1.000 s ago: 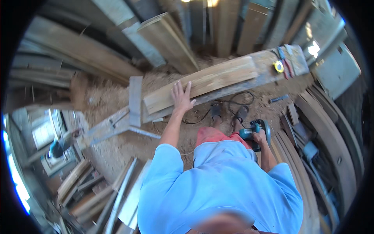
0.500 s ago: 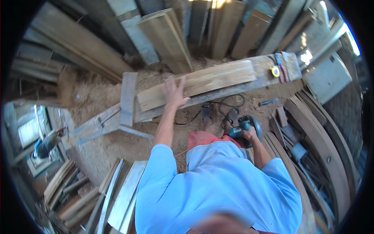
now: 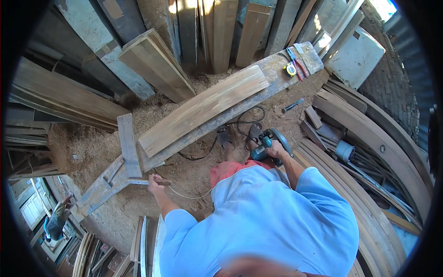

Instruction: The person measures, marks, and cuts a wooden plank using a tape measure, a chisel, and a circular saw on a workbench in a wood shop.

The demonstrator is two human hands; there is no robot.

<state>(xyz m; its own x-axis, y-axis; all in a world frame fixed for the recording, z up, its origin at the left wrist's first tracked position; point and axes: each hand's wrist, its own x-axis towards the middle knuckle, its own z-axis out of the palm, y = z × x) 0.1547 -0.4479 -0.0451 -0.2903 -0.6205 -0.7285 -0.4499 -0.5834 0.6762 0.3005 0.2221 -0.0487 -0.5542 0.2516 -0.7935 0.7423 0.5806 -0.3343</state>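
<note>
A teal power saw with a round guard, a circular saw (image 3: 264, 148), hangs beside my right thigh with my right hand (image 3: 277, 150) wrapped round its handle. My left hand (image 3: 156, 183) is closed on a brown wooden handle-like piece (image 3: 164, 183) by the bench's near edge. A pale thin strip reaches left from those fingers; the kind of tool is too small to make out. Beyond, a light wooden board (image 3: 203, 108) lies lengthwise on the long plank bench (image 3: 221, 112), with neither hand on it. A shorter grey plank (image 3: 128, 143) lies across the bench left of the board.
A yellow tape measure (image 3: 289, 69) and pliers (image 3: 300, 67) lie on the bench's right end. A black cord (image 3: 198, 158) loops by my feet on sawdust. A hammer-like tool (image 3: 293, 105) lies on the ground. Stacked planks (image 3: 157, 64) surround me; another person (image 3: 56, 222) is far left.
My left hand has left the board, moved down and left, and closed on the brown piece. My right hand still grips the circular saw. The view has turned.
</note>
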